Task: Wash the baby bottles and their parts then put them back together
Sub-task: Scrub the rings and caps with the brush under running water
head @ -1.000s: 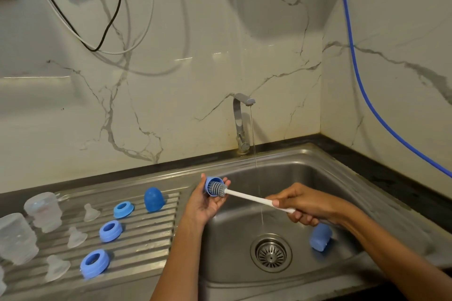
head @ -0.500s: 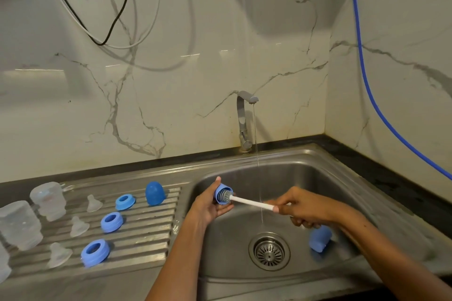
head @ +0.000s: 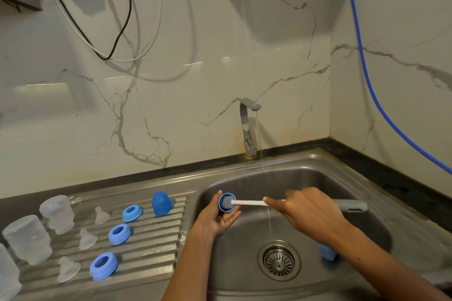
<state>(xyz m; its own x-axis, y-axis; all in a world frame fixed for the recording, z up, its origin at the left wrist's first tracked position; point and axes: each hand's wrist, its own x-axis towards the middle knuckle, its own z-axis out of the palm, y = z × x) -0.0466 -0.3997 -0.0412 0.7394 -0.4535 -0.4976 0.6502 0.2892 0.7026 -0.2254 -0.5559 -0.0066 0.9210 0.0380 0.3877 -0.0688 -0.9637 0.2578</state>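
Over the sink basin, the person's left hand is curled around a small blue bottle cap, holding it on its side with the open end facing right. The right hand has its fingers wrapped round a bottle brush, index finger stretched along the white stem, and the grey bristle head is poked right inside that cap. The grey handle end sticks out past the right hand toward the sink's right wall. A thin stream of water runs from the tap and drops just behind the brush stem down toward the drain. Another blue cap sits in the basin near the drain, partly hidden by the right forearm. On the ribbed draining board to the left are three blue screw rings, a blue domed cap standing upright, three clear teats, and further left some clear bottles turned mouth-down. A blue hose hangs down the right wall.
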